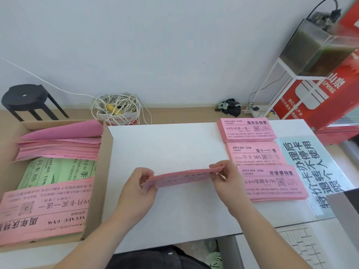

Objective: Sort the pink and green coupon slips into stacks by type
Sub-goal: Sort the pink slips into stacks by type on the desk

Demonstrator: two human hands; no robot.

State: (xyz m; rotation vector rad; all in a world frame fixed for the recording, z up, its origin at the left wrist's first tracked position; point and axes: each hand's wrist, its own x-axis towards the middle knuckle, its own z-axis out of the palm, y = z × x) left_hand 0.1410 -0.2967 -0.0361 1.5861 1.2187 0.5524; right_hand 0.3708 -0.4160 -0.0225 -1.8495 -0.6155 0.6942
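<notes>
Matt pink paper slips (182,177), smooth white worktop (165,150), plain brown cardboard box (105,171) at left, glossy laminated sign (314,171) at right.

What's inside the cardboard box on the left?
In the box, a pink stack at the back, green slips in the middle, and pink slips in front overlapping the green. What lies beneath them is covered.

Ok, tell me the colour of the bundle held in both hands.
Pink, seen in the head view: the bundle gripped by the left hand and right hand.
</notes>
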